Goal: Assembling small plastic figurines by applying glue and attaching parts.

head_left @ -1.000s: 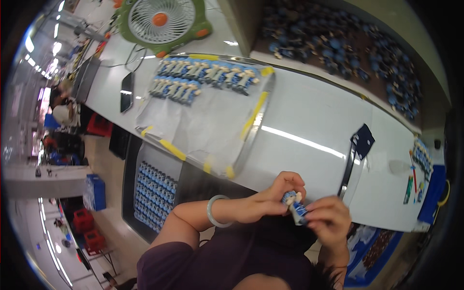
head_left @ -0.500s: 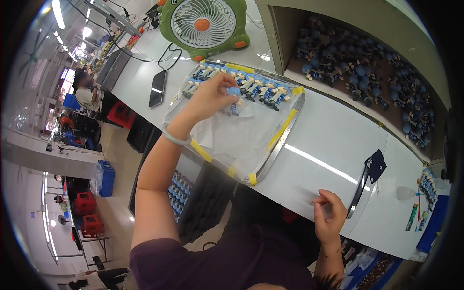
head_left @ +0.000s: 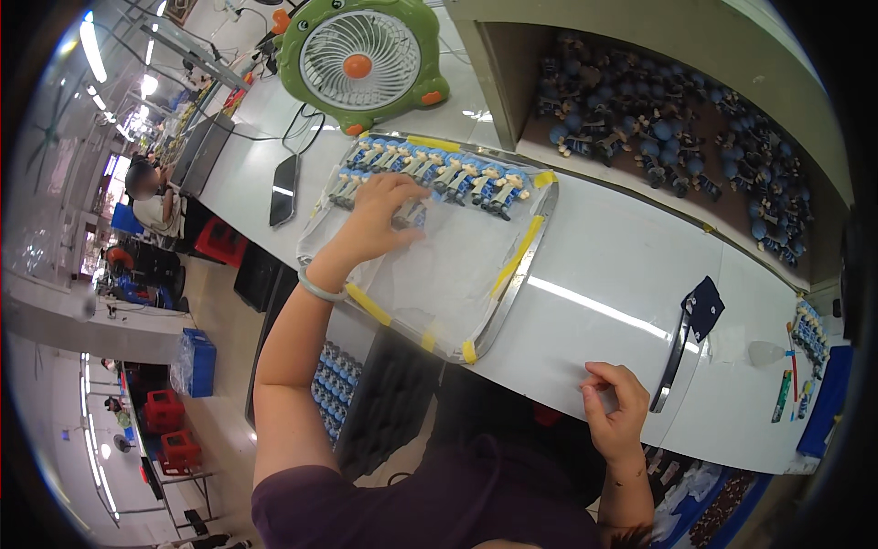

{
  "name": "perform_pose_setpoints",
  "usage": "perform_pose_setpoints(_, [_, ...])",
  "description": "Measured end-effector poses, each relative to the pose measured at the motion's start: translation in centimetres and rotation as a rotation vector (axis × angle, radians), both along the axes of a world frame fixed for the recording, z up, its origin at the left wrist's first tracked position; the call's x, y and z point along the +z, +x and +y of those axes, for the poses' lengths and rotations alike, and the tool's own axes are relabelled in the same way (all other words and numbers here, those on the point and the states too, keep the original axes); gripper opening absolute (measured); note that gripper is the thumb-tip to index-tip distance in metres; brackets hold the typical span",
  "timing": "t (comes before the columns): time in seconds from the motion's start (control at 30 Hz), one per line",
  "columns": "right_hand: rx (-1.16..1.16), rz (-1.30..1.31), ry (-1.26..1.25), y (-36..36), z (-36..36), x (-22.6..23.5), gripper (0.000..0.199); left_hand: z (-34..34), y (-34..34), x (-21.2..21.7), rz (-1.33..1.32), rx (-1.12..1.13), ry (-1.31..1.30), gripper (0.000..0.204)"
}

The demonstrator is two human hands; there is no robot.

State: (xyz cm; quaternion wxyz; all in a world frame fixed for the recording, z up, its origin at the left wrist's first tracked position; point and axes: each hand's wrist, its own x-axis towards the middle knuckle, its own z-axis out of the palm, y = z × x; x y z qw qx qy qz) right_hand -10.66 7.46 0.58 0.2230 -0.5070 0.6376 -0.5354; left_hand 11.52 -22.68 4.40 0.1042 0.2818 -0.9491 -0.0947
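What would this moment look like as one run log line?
left hand: on small figure in metal tray | right hand: empty, curled at table edge | figures in rows

A green frog-shaped desk fan [head_left: 361,59] with a white grille and orange hub stood at twelve o'clock on the white tabletop [head_left: 622,274]. A dark phone [head_left: 283,188] lay just beside it at ten o'clock, a thin cable running past. A recessed bin [head_left: 677,119] at one o'clock held a heap of dark blue figurines. A metal strip with a dark blue tag [head_left: 702,306] lay at three o'clock. A blue crate [head_left: 195,363] and red stools [head_left: 172,430] stood on the floor at eight o'clock.
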Motion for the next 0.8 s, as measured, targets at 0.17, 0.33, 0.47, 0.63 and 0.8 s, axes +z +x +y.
perform_pose_setpoints(0.17, [0.045, 0.012, -0.008, -0.2, 0.3, -0.3, 0.020, 2.1, -0.2, 0.5, 0.096, -0.014, -0.073, 0.049])
perform_pose_setpoints(0.33, [0.063, 0.006, -0.008, -0.7, 0.7, -0.3, 0.018, 11.4, -3.1, 3.6, -0.352, -0.359, 0.329, 0.040])
perform_pose_setpoints(0.47, [0.108, 0.023, -0.068, -0.8, 0.8, -0.3, 0.018, 13.3, -3.2, 1.2, -0.410, -0.413, 0.183, 0.035])
perform_pose_setpoints(0.63, [0.122, 0.009, -0.124, -1.0, 0.8, -0.2, 0.019, 13.1, -5.4, 2.9, -0.574, -0.443, 0.220, 0.031])
perform_pose_setpoints(0.8, [0.173, 0.043, -0.125, -1.3, 1.3, -0.9, 0.020, 8.9, -15.2, 5.9, -0.420, -0.426, 0.025, 0.015])
